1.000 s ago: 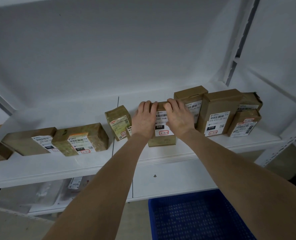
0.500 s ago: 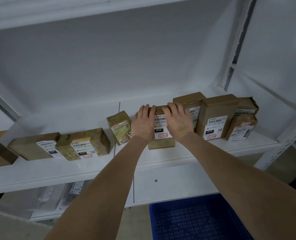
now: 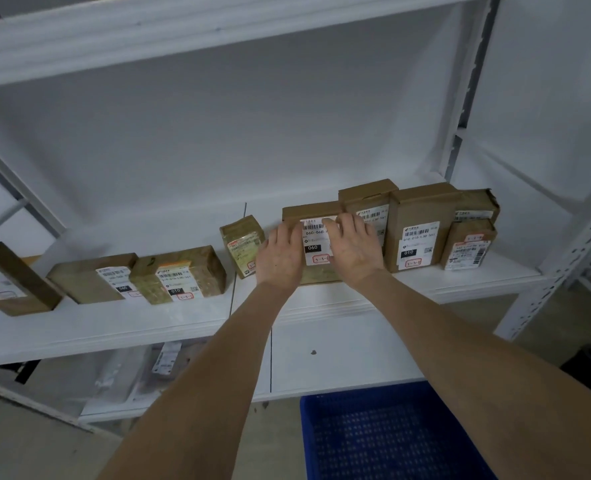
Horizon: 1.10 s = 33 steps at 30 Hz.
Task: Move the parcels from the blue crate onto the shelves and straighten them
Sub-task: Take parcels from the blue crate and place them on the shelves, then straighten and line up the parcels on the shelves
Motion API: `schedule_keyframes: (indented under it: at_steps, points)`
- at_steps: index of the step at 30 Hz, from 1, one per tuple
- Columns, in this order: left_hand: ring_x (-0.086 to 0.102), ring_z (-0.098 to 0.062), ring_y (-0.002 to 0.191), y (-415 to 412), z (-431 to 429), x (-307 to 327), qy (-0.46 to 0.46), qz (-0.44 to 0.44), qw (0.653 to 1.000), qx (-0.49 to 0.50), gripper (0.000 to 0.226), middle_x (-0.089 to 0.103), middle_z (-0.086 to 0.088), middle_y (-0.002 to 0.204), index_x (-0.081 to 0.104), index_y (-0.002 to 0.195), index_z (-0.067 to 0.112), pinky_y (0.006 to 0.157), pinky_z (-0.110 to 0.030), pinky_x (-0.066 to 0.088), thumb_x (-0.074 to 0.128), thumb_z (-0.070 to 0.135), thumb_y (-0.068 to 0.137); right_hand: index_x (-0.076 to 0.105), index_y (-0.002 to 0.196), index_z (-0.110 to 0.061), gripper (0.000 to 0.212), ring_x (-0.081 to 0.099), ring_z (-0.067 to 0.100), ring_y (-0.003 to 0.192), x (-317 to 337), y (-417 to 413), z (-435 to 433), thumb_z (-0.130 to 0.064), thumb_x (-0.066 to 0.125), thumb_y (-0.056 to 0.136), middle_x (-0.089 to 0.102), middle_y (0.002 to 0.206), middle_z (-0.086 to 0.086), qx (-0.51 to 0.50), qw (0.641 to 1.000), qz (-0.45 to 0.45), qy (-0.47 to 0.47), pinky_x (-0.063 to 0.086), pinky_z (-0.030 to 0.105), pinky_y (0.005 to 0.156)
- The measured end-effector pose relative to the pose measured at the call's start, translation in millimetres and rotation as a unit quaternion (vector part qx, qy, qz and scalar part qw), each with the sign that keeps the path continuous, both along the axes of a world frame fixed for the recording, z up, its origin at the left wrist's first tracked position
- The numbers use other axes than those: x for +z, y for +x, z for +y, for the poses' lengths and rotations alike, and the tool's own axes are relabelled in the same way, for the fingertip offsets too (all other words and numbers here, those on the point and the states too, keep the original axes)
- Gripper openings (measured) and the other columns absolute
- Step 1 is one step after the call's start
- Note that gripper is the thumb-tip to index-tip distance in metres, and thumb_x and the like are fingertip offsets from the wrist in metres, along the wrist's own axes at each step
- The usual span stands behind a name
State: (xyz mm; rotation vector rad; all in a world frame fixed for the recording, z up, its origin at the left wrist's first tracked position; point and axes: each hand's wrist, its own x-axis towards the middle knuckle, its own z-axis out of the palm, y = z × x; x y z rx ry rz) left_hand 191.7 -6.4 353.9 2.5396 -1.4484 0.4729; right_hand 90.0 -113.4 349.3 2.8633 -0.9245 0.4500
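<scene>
A brown parcel labelled 060 [image 3: 313, 211] stands on the white middle shelf [image 3: 169, 320], close against a taller brown parcel [image 3: 366, 197] on its right. My left hand [image 3: 280, 254] lies on its left front edge. My right hand [image 3: 353, 247] lies on its right front, fingers flat over the label. A small greenish parcel [image 3: 242, 242] stands tilted just left of my left hand. The blue crate [image 3: 391, 434] sits on the floor at the bottom right; the part I can see holds nothing.
More parcels line the shelf: a 010 box [image 3: 420, 233] and two small ones [image 3: 470, 247] on the right, two flat ones [image 3: 180, 271] and an angled box [image 3: 10, 278] on the left. Plastic-wrapped packets [image 3: 124, 375] lie on the lower shelf. A white upright [image 3: 564, 268] stands at the right.
Both hands have slid from the parcel's top edge down onto its front face. The view has tilted up, showing the upper shelf.
</scene>
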Motion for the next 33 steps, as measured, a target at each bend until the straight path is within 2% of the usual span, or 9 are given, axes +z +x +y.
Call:
schedule_keyframes:
  at_steps: [3, 7, 10, 22, 26, 33]
  points:
    - [0.042, -0.026, 0.119, -21, 10, -15, 0.008, 0.013, 1.000, 0.005, 0.059, 0.041, -0.010, 0.132, 0.035, 0.138, 0.013, 0.088, -0.037, 0.046, 0.055, 0.007, 0.082, 0.031, 0.141, -0.019, 0.067, 0.038, 0.029, 0.119, -12, -16, 12, -0.017, 0.064, 0.083, 0.040, 0.131, 0.011, 0.006, 1.000, -0.019, 0.016, 0.035, 0.039, 0.096]
    - [0.039, -0.026, 0.123, -49, 17, -38, 0.045, 0.028, 0.999, -0.006, 0.063, 0.038, -0.008, 0.134, 0.031, 0.139, 0.016, 0.098, -0.037, 0.041, 0.055, 0.006, 0.081, 0.035, 0.139, -0.019, 0.060, 0.040, 0.027, 0.118, -32, -43, 30, -0.018, 0.063, 0.086, 0.041, 0.129, 0.010, -0.007, 0.999, -0.019, 0.039, 0.036, 0.038, 0.098]
    - [0.036, -0.026, 0.126, -65, 24, -51, 0.061, 0.036, 0.997, -0.018, 0.061, 0.037, -0.008, 0.135, 0.033, 0.137, 0.015, 0.096, -0.033, 0.041, 0.056, 0.007, 0.081, 0.036, 0.136, -0.018, 0.058, 0.041, 0.026, 0.117, -47, -67, 41, -0.021, 0.064, 0.086, 0.042, 0.128, 0.009, -0.026, 0.998, -0.009, 0.052, 0.037, 0.036, 0.097]
    - [0.029, -0.023, 0.134, -139, 86, -123, 0.161, 0.126, 0.974, -0.094, 0.068, 0.026, -0.009, 0.148, 0.027, 0.144, 0.014, 0.101, -0.032, 0.036, 0.056, 0.006, 0.084, 0.026, 0.146, -0.019, 0.070, 0.031, 0.026, 0.130, -124, -160, 121, -0.024, 0.064, 0.087, 0.029, 0.146, 0.010, -0.086, 0.981, 0.066, 0.161, 0.030, 0.036, 0.104]
    - [0.031, -0.022, 0.131, -176, 109, -150, 0.196, 0.145, 0.963, -0.118, 0.067, 0.027, -0.008, 0.147, 0.028, 0.143, 0.014, 0.100, -0.031, 0.037, 0.059, 0.008, 0.084, 0.026, 0.144, -0.019, 0.069, 0.030, 0.026, 0.131, -157, -202, 151, -0.018, 0.065, 0.086, 0.027, 0.145, 0.010, -0.111, 0.967, 0.092, 0.209, 0.035, 0.036, 0.103]
    - [0.033, -0.022, 0.128, -229, 127, -167, 0.219, 0.150, 0.956, -0.127, 0.061, 0.029, -0.007, 0.144, 0.031, 0.140, 0.014, 0.095, -0.030, 0.040, 0.057, 0.007, 0.085, 0.030, 0.141, -0.018, 0.062, 0.030, 0.029, 0.129, -180, -258, 170, -0.012, 0.059, 0.086, 0.025, 0.144, 0.011, -0.140, 0.953, 0.123, 0.240, 0.040, 0.036, 0.099]
